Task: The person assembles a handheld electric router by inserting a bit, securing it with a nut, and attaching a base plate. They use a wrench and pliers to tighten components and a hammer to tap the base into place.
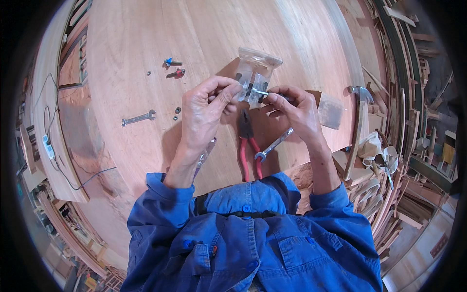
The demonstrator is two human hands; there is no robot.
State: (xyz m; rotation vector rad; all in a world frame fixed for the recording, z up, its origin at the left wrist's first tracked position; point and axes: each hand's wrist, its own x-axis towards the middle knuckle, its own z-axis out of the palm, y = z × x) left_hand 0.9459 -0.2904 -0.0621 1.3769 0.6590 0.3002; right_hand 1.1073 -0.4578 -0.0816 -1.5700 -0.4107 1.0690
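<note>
On bench: 2 spanners (138,118) | left hand (206,109), right hand (296,112) pinch 1 bolt (259,92)

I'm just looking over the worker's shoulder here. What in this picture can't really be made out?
Head view:
- The small metal part between the left hand and right hand: fingers cover its ends, too small to identify.
- Clear plastic packet: contents blurred.
- Pliers: jaw tips hidden by the hands.
- Tiny pieces beside the wrench: too small.
- Hammer: handle end lost in clutter.
</note>
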